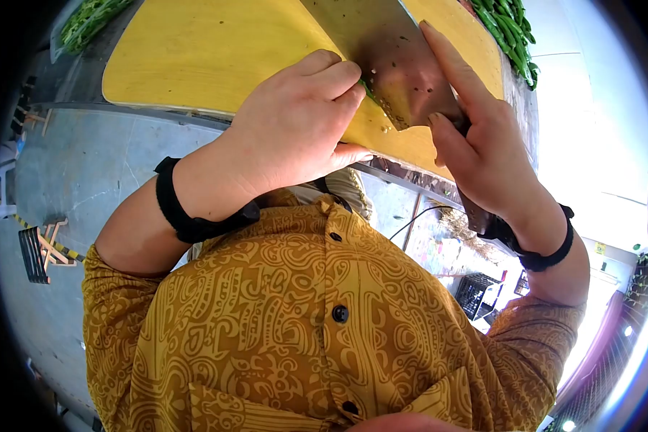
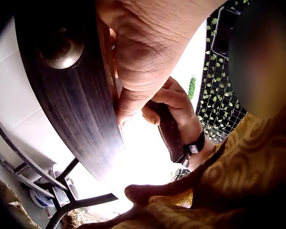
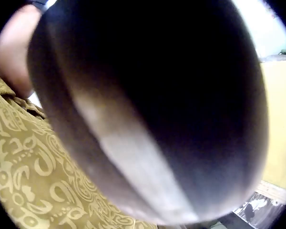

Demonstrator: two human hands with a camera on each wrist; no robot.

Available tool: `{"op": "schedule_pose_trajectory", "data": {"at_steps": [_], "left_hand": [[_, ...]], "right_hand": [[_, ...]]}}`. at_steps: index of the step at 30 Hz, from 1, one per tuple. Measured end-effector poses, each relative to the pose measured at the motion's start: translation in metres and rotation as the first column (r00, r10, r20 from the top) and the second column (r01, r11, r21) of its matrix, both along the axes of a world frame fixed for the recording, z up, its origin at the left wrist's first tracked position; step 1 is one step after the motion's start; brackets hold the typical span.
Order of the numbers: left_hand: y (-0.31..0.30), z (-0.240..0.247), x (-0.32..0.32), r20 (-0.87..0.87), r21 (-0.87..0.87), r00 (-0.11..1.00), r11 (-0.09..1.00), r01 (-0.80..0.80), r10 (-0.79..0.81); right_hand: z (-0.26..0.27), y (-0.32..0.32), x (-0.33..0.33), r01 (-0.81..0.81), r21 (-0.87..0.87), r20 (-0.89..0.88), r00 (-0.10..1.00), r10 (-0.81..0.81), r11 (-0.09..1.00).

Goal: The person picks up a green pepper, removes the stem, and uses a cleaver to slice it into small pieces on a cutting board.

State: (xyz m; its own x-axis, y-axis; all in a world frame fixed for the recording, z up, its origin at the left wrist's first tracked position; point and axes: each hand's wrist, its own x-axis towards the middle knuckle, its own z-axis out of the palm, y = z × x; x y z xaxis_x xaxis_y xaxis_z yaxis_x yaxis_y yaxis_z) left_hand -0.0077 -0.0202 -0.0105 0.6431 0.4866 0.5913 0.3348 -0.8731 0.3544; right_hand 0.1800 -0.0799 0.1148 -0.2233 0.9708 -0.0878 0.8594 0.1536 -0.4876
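Note:
My right hand (image 1: 486,147) grips a cleaver (image 1: 396,61) by its dark handle, with the index finger stretched along the blade. Small bits stick to the blade. My left hand (image 1: 288,119) has its fingers curled on the yellow cutting board (image 1: 187,54), knuckles right beside the blade. A thin green vegetable (image 1: 368,87) peeks out between those fingers and the cleaver; the rest of it is hidden under the hand. The left wrist view shows the left thumb (image 2: 131,107) low at the board's edge. A dark blurred shape, the handle end (image 3: 157,119), fills the right wrist view.
A pile of long green chili peppers (image 1: 510,32) lies beyond the board at the right. Green vegetable pieces (image 1: 90,25) sit at the far left. The dark table edge (image 2: 69,109) runs close to my body. A black crate (image 1: 475,295) stands on the floor.

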Motion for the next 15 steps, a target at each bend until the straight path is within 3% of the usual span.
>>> {"op": "schedule_pose_trajectory", "data": {"at_steps": [11,15], "left_hand": [[-0.0006,0.002,-0.0002,0.007,0.007,1.0,1.0,-0.001,0.0],[-0.0003,0.0015,-0.0001,0.017,0.002,1.0,1.0,0.003,-0.003]], "right_hand": [[0.0034,0.0023,-0.001,-0.054,-0.002,0.129,0.99,0.053,0.999],[-0.0019,0.0042,-0.0002,-0.151,0.064,0.139,0.98,0.141,0.986]]}}
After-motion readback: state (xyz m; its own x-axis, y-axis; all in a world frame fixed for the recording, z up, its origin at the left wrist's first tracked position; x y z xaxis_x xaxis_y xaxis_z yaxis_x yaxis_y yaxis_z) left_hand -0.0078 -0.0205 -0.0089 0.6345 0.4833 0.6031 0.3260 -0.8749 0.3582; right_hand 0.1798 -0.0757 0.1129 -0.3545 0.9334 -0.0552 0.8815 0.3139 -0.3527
